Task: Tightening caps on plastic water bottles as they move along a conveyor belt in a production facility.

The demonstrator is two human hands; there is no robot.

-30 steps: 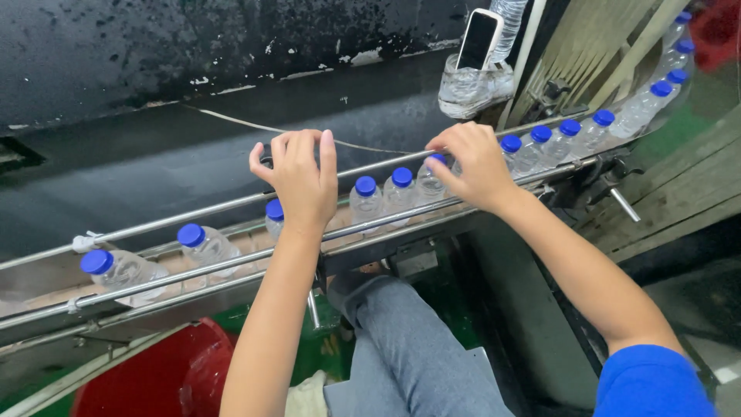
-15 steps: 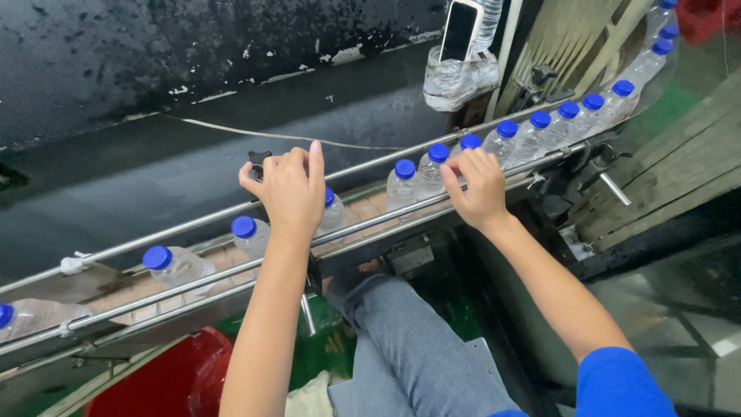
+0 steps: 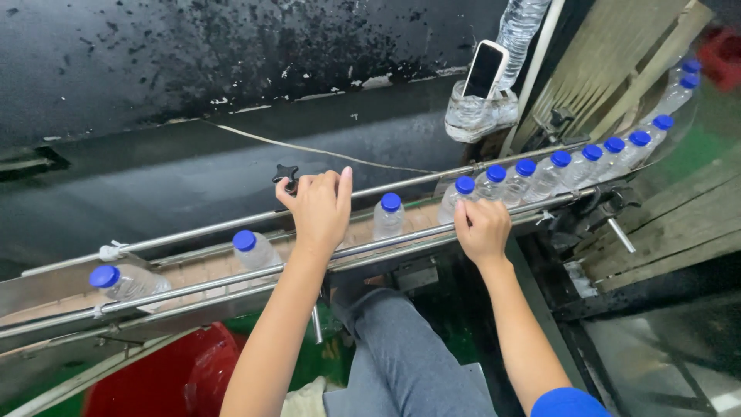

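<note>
- Conveyor line [image 3: 193,282]: runs lower left to upper right between two steel guide rails, carrying clear bottles with blue caps. The bottles have travelled left since a second ago; the two at far left now ride spaced out, well apart.
- Queue of bottles [image 3: 571,166]: packed cap to cap at upper right, behind your right hand.
- Your left hand [image 3: 318,208]: has shifted left along the rails; it lies over them palm down, fingers loosely spread, clasping nothing you can see. A lone bottle [image 3: 388,216] now stands free between your hands.
- Your right hand [image 3: 482,229]: fingers curled on the near rail, touching the lead bottle [image 3: 457,199] of the queue; whether it actually grips it, I cannot tell.
- Phone [image 3: 485,69]: propped in a cut bottle base above.
</note>
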